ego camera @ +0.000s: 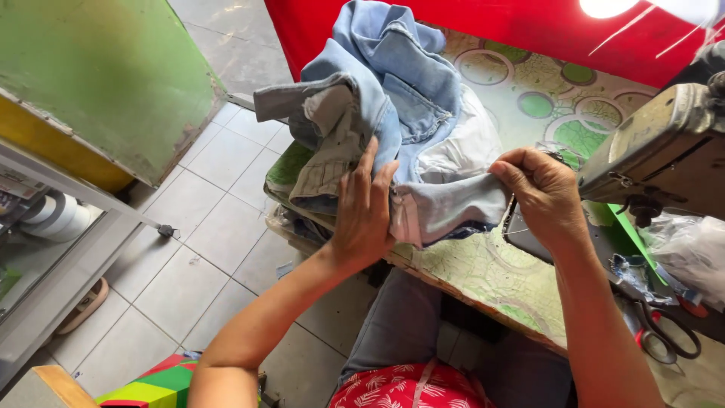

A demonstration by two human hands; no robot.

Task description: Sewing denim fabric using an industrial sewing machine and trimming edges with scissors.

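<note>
Two bare hands work a heap of pale blue denim garment (393, 98) on a worktable covered in green patterned oilcloth with circle motifs (483, 264). Grey floor tiles (204, 227) spread to the left below a worn green panel (106, 75), and a red cloth backdrop (529, 30) hangs behind the table. At the right edge stands a metal sewing machine (664, 151). One folded trouser leg end (453, 211) stretches between the hands, its long axis running left to right. The left hand (366, 208) lies flat on the denim, fingers spread and pressing down. The right hand (540, 193) is closed, pinching the leg's right end just beside the machine. Dark-handled scissors (664, 332) rest near the right forearm.
</note>
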